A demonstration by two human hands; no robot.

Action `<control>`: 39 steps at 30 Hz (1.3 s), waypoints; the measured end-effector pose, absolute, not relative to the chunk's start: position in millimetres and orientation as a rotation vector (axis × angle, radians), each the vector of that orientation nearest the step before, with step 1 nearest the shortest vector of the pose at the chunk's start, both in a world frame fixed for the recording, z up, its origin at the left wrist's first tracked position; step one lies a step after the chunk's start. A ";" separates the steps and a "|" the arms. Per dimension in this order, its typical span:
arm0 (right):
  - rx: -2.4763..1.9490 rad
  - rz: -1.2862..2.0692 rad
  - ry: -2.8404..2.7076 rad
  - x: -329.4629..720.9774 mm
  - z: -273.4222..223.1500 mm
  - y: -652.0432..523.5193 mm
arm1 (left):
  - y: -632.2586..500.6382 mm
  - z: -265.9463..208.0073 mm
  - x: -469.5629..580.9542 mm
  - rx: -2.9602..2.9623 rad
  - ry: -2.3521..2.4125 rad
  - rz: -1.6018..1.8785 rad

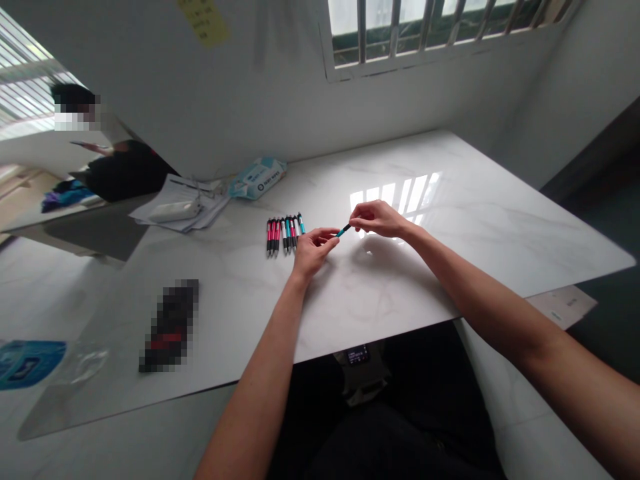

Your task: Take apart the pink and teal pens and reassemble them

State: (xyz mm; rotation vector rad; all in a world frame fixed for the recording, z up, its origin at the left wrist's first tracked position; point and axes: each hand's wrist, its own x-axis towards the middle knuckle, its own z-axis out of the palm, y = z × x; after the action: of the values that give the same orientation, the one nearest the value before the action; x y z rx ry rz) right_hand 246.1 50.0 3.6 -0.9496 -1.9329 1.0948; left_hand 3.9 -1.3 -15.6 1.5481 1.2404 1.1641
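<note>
Between my two hands, above the marbled white table (380, 293), is a teal pen (342, 232) with a black grip section. My left hand (316, 248) pinches its teal end between thumb and fingers. At the black end, the fingertips of my right hand (376, 219) are closed on the pen. Just left of my left hand lies a row of several pens (278, 235) with red, teal and whitish barrels and black grips, side by side. My left hand partly covers the right end of that row.
A blue wet-wipes pack (259, 178) and papers (193, 220) lie at the table's back left. A pixelated dark object (170, 327) rests at the front left, near a blue packet (31, 363). Another person (120, 160) sits beyond the partition. A pinkish paper (564, 305) is at the right.
</note>
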 end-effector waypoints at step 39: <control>-0.969 0.997 -2.020 245.5 3.0 49.4 | -1.2 -15.2 1.4 1.565 1.270 1.125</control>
State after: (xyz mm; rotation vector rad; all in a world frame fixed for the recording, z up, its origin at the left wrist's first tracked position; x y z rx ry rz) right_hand 245.5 49.4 3.0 -0.9686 -2.0201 0.9966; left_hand 1.4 -1.2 -15.2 1.5646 1.2696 1.1245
